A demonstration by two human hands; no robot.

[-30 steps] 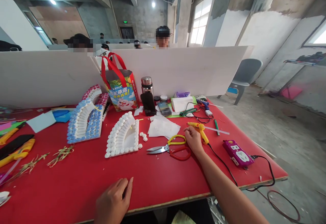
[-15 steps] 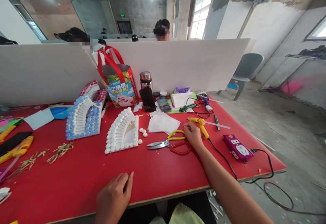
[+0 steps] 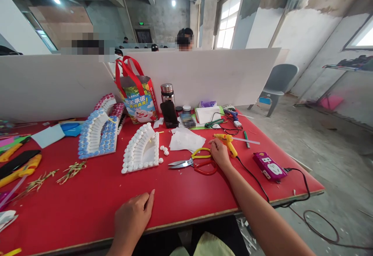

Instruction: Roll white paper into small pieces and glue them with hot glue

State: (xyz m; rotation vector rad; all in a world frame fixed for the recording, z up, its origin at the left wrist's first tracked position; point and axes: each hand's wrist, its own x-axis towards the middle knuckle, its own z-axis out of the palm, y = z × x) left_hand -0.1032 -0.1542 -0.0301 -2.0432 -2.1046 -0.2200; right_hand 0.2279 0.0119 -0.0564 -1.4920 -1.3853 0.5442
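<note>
My left hand rests near the table's front edge, fingers curled into a loose fist and thumb lying along them; nothing shows in it. My right hand lies closed between the scissors and a yellow glue gun; its fingertips curl under, and no held thing is visible. The scissors lie slightly open, with one yellow and one red handle beside that hand. A clear glue stick juts from the gun. Left of the scissors lies a white arched model edged with cotton-like balls, a few loose balls beside it.
Blue-and-white and pink arched models stand left of a shopping bag. Behind are a steel flask, a phone and white paper. A purple power strip sits right, its cable trailing over the edge.
The view has shifted slightly. Both hands keep nearly the same pose and place, and the things on the table lie as before.
</note>
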